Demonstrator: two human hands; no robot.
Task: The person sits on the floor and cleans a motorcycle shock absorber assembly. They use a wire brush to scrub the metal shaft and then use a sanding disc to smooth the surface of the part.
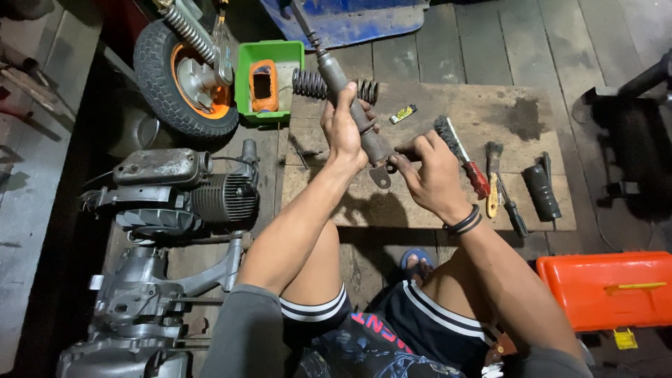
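- Shock absorber (pixel 348 105), a grimy grey metal rod-and-tube part, is held up slanting over a wooden board (pixel 427 210) that lies on the plank floor; its upper end points away from the person and its lower mounting eye hangs just above the board.
- Left hand (pixel 343 129) is wrapped closed around the middle of the shock absorber's body.
- Right hand (pixel 427 171) is closed at the lower end of the part, fingers pinched near the mounting eye; a dark band sits on that wrist.
- A black coil spring (pixel 334 87) lies on the far edge of the board, behind the held part.
- A wire brush with a red handle (pixel 462 155) lies on the board just right of the right hand, with a small paintbrush (pixel 493 178) and a black cylindrical part (pixel 542 190) further right.
- A green plastic bin (pixel 269 78) sits at the board's far left corner, beside a small wheel with an orange rim (pixel 185 80).
- A scooter engine (pixel 178 192) rests on the floor to the left.
- An orange toolbox (pixel 609 288) sits at lower right, beside the person's knee.
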